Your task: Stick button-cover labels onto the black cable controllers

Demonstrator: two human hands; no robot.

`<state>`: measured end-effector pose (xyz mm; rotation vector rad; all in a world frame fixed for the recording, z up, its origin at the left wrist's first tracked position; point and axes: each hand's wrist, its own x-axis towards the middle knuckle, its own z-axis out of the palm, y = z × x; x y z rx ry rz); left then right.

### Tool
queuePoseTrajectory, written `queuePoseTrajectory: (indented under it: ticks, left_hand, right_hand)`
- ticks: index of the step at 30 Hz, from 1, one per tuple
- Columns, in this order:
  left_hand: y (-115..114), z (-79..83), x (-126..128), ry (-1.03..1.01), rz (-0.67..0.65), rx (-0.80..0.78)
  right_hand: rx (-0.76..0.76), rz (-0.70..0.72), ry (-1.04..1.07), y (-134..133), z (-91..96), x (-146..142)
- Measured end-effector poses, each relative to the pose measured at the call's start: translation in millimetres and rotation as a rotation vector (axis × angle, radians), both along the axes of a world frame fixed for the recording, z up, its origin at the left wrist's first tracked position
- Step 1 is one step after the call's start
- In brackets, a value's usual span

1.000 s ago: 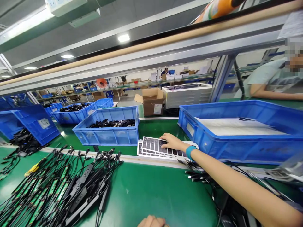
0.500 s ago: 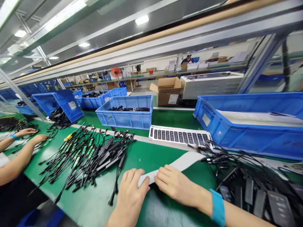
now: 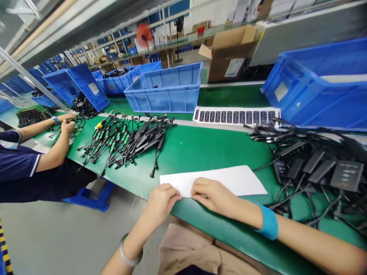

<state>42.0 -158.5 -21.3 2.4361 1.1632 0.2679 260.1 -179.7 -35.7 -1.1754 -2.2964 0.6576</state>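
A white sheet (image 3: 229,180) lies face down on the green bench (image 3: 200,149) at its near edge. My left hand (image 3: 161,201) pinches the sheet's near left corner with curled fingers. My right hand (image 3: 213,194), with a blue wristband, rests beside it on the sheet's near edge, fingers bent onto the paper. A second sheet of dark labels (image 3: 236,115) lies farther back on the bench.
A heap of black cables with green boards (image 3: 126,137) lies to the left, black flat units with cables (image 3: 312,164) to the right. Blue bins (image 3: 168,89) and a cardboard box (image 3: 229,53) stand behind. A co-worker's arms (image 3: 54,141) work at the far left.
My right hand left the label stack at the back and came to the near edge. A white sheet now lies flat before me with both hands on it. The view tilted down.
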Motion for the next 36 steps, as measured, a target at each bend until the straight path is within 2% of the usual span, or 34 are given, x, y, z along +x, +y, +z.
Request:
queuePoseTrajectory:
  ticks: [3,7,11,15,18,21,23,26,29,31,33,36]
  left_hand:
    - [10.9,1.7,1.2,0.005,-0.033,-0.087]
    - [31.8,9.8,5.3,0.030,-0.121,-0.205]
    - [47.9,21.2,2.0,0.051,-0.263,-0.294]
    - [49.2,23.9,-14.2,0.084,-0.256,-0.197]
    - [43.0,13.4,-24.5,0.130,-0.185,-0.061]
    - [36.9,0.8,-27.6,0.186,-0.132,0.045]
    - [35.6,-1.2,-25.9,0.217,-0.125,0.087]
    - [38.3,8.3,-17.1,0.237,-0.197,0.091]
    - [41.0,20.6,-0.2,0.251,-0.327,0.055]
    - [40.6,23.2,12.2,0.277,-0.381,0.035]
    - [38.8,21.3,21.6,0.307,-0.400,0.035]
    - [36.0,16.4,27.5,0.347,-0.389,0.071]
  right_hand:
    - [-0.128,-0.051,-0.033,4.5,4.4,-3.3]
    - [-0.230,-0.115,-0.220,16.7,17.9,-9.7]
    - [-0.318,-0.045,-0.421,32.0,34.4,-13.8]
    - [-0.345,0.085,-0.440,43.0,41.3,-9.3]
    - [-0.308,0.196,-0.422,45.8,39.6,-5.4]
    - [-0.270,0.196,-0.439,45.5,35.6,-3.5]
    - [-0.249,0.167,-0.450,45.2,32.8,-1.8]
    - [-0.269,0.212,-0.370,44.5,29.0,2.1]
    - [-0.310,0.269,-0.249,39.3,26.5,2.6]
    - [-0.315,0.245,-0.196,31.8,26.8,-0.4]
    - [-0.302,0.157,-0.188,22.4,29.4,-3.3]
    - [-0.267,0.029,-0.275,10.8,35.8,-2.4]
